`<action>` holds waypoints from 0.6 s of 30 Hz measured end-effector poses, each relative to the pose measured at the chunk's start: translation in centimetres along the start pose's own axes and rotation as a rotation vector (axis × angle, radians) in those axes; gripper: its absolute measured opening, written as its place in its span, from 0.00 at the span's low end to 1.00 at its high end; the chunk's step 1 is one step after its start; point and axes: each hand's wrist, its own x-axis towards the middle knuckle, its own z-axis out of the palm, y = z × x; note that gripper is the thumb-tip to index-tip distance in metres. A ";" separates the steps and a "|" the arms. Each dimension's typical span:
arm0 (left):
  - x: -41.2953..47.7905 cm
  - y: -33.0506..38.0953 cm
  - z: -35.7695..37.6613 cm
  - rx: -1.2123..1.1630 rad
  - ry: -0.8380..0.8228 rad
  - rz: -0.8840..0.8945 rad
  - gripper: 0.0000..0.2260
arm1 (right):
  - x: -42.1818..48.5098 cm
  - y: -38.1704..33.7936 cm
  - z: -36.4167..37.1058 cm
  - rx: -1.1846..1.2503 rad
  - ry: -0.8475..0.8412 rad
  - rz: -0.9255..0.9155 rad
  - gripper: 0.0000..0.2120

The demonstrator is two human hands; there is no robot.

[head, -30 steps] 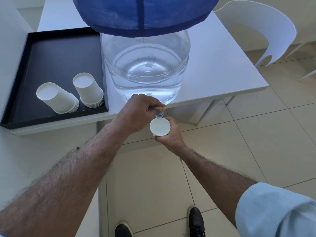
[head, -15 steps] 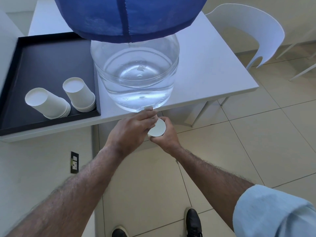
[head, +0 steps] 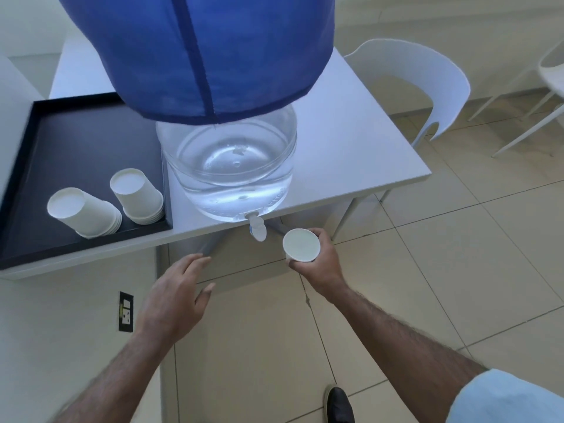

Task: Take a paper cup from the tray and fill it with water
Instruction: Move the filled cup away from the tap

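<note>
Left hand [head: 175, 296] off the tap [head: 256, 228], now open, empty and lower; right hand [head: 317, 259] gripping paper cup [head: 301, 245], shifted right of spout.

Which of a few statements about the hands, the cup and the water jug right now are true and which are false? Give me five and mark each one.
1. The right hand holds a paper cup. True.
2. The left hand is pressing the tap. False: it is open, below and left of the tap, touching nothing.
3. The cup sits directly under the tap. False: it is off to the right of it.
4. Two stacks of paper cups lie upside down in the black tray. True.
5. The water jug stands on the floor. False: it stands on the white table, its tap over the edge.
</note>
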 end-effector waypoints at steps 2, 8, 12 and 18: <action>0.2 0.0 -1.1 0.028 -0.020 -0.027 0.22 | 0.1 -1.1 -1.3 -0.006 0.021 -0.012 0.31; 1.1 -0.2 -4.7 0.083 -0.027 -0.111 0.22 | 2.2 -5.3 -4.7 -0.027 0.089 -0.076 0.31; 1.6 -0.4 -6.3 0.091 -0.018 -0.144 0.21 | 4.4 -8.3 -6.3 -0.063 0.113 -0.121 0.32; 1.8 -0.3 -7.6 0.108 0.040 -0.155 0.20 | 8.6 -10.7 -6.5 -0.088 0.141 -0.112 0.34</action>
